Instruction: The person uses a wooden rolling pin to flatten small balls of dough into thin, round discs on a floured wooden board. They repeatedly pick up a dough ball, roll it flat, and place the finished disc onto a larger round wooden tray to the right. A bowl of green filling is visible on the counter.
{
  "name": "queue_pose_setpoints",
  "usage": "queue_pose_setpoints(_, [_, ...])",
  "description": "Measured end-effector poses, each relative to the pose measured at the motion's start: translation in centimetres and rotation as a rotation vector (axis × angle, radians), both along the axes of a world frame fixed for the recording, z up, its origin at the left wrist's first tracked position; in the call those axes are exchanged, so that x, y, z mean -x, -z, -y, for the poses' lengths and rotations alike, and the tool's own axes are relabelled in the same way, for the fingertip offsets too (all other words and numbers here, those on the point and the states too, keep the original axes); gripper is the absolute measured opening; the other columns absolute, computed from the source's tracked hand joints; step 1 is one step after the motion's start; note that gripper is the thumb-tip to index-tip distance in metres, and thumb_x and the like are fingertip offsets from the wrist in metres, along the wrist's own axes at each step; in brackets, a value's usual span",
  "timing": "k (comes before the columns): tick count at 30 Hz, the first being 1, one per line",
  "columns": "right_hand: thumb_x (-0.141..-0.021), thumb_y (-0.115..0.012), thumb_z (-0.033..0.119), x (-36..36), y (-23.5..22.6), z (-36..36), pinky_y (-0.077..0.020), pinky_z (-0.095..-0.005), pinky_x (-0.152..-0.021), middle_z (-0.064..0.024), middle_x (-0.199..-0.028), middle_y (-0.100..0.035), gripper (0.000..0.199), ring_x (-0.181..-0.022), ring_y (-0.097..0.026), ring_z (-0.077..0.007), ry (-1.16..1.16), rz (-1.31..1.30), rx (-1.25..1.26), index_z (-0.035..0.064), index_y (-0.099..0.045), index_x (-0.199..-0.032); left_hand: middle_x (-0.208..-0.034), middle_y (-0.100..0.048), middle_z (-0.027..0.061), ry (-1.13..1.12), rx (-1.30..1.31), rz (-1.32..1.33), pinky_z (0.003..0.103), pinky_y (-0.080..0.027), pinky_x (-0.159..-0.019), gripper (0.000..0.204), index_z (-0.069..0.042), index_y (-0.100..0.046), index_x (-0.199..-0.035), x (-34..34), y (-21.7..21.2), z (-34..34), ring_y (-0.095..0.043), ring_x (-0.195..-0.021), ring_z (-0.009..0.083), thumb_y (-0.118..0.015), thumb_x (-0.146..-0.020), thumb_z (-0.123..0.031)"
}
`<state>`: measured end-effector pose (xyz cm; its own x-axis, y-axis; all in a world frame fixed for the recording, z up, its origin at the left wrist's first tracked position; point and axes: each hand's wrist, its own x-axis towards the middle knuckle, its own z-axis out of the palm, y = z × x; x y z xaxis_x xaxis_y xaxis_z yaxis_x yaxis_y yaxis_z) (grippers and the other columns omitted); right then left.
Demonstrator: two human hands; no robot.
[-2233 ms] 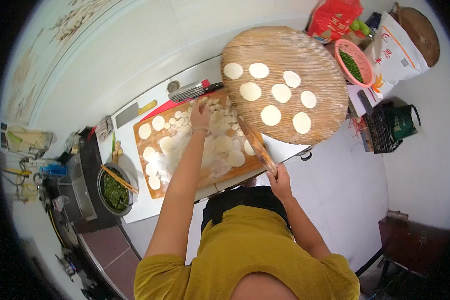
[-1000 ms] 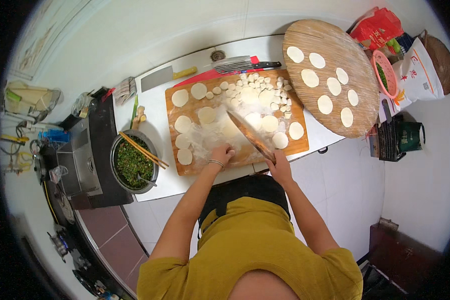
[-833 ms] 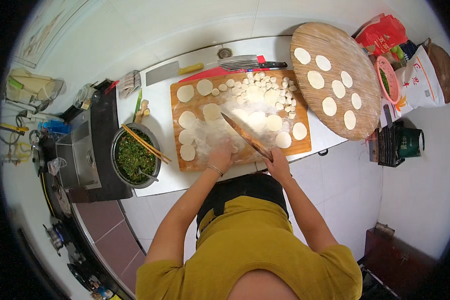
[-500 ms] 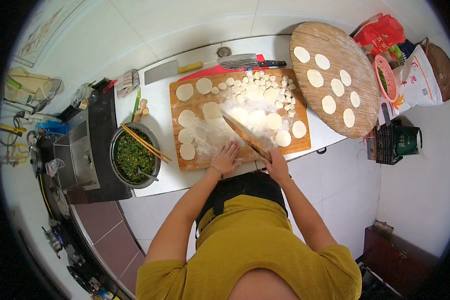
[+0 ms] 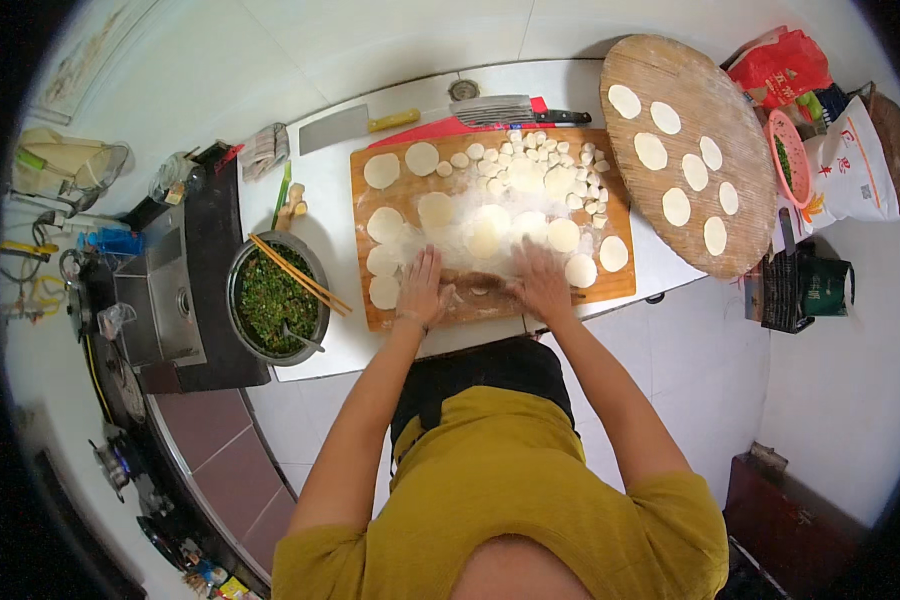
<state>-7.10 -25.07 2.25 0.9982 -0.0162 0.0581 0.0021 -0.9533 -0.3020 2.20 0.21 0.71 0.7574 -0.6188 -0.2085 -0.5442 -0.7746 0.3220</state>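
Note:
A floured wooden board (image 5: 510, 312) lies in front of me with several round dough wrappers (image 5: 382, 225) on its left side and right edge. Small cut dough pieces (image 5: 580, 172) crowd its upper right, and loose flour whitens the middle. Near the front edge a dark wooden rolling pin (image 5: 480, 284) lies crosswise, slightly blurred. My left hand (image 5: 425, 288) rests flat by its left end, fingers stretched out. Over the right part of the pin lies my right hand (image 5: 543, 284), also flat with fingers extended. Whether dough sits under the pin, I cannot tell.
Left of the board stands a bowl of chopped green filling (image 5: 275, 305) with chopsticks (image 5: 300, 275) and a spoon. Behind lie a cleaver (image 5: 335, 127) and a black-handled knife (image 5: 568, 117). A round wooden board (image 5: 740, 150) with wrappers overhangs the right side.
The rolling pin has swung from slanting across the board to lying crosswise near the front. My right hand has let go of its end and flattened over it; my left hand has moved slightly left.

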Motion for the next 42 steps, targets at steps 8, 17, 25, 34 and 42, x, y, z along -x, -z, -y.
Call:
queue_pose_setpoints(8, [-0.086,-0.052,0.036,2.1,-1.4,-2.0,-0.0139,-0.0543,-0.112,-0.0147,-0.152,-0.019,0.071,-0.139,-0.018,-0.0368,0.13,-0.131,0.061,0.0119,-0.023,-0.147,-0.152,-0.017,0.02,0.066,-0.075,-0.064,0.044,-0.017,-0.114,0.075,0.002,-0.02,-0.144,3.0,-0.2,-2.1,-0.018,-0.14,0.0329,-0.047,-0.09,-0.043])
queue_pose_setpoints(17, [-0.087,-0.052,0.037,2.1,1.1,-1.2,-0.0108,-0.0553,-0.112,-0.0207,-0.147,-0.027,0.068,-0.136,-0.022,-0.0409,0.164,-0.063,0.048,0.0091,-0.029,-0.144,-0.153,-0.014,0.0197,0.043,-0.095,-0.058,0.045,-0.014,-0.115,0.077,0.0,-0.018,-0.145,1.3,-1.6,-0.6,-0.016,-0.141,0.033,-0.048,-0.09,-0.044])
queue_pose_setpoints(25, [-0.073,-0.068,0.02,2.7,0.3,0.5,-0.0398,-0.0468,-0.08,-0.0159,-0.096,-0.054,0.039,-0.094,-0.051,-0.0375,-0.027,-0.067,-0.167,0.0042,-0.049,-0.104,-0.146,-0.027,0.0211,-0.163,0.127,0.192,0.047,-0.021,-0.111,0.071,0.0,-0.029,-0.14,-0.5,-1.4,1.6,-0.027,-0.135,0.0363,-0.055,-0.086,-0.039])
queue_pose_setpoints(34, [-0.078,-0.065,0.018,4.5,-2.2,1.6,-0.0398,-0.0459,-0.075,-0.0178,-0.088,-0.053,0.028,-0.086,-0.051,-0.0385,0.066,-0.03,-0.306,0.0037,-0.05,-0.097,-0.107,-0.053,0.0193,-0.329,0.15,-0.098,0.045,-0.046,-0.084,0.041,0.0,-0.052,-0.114,2.5,-1.9,7.1,-0.052,-0.101,0.0359,-0.058,-0.081,-0.024])
queue_pose_setpoints(42, [-0.085,-0.06,0.021,5.5,-1.8,2.1,-0.0414,-0.0451,-0.081,-0.0211,-0.096,-0.056,0.032,-0.092,-0.053,-0.0401,0.17,-0.215,-0.595,0.0007,-0.051,-0.108,-0.12,-0.049,0.0191,-0.117,0.276,-0.107,0.046,-0.044,-0.088,0.043,-0.001,-0.055,-0.113,2.4,-0.1,8.2,-0.051,-0.108,0.0366,-0.062,-0.074,-0.015])
